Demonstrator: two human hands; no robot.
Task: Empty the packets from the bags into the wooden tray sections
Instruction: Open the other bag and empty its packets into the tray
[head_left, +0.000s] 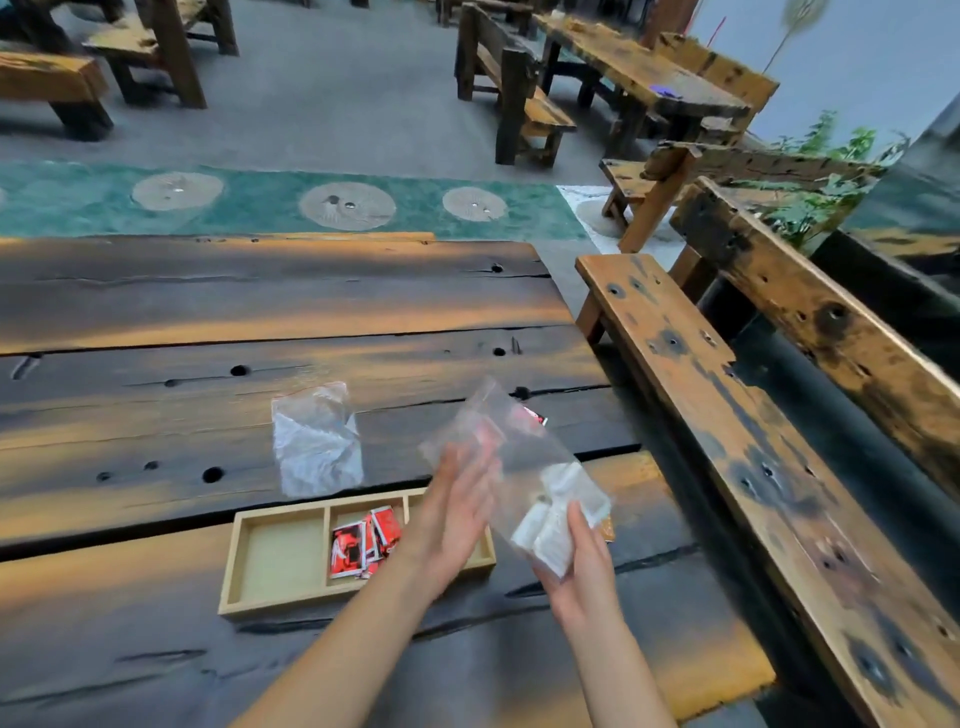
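Note:
A wooden tray (275, 558) with three sections lies on the dark table. Its left section is bare, its middle section holds several red packets (363, 540), and my hands cover the right section. My right hand (582, 569) grips the lower end of a clear plastic bag (511, 457) holding white packets (550, 519), raised above the tray's right end. My left hand (454, 512) rests flat against the bag's left side, fingers spread. A second clear bag (316, 441), flattened, lies on the table behind the tray. A red packet (535, 415) shows behind the held bag.
A long wooden bench (737, 415) runs along the table's right side, close to its edge. More wooden benches and tables (639, 73) stand across the floor beyond. The table surface (208, 312) stretches far and left of the tray.

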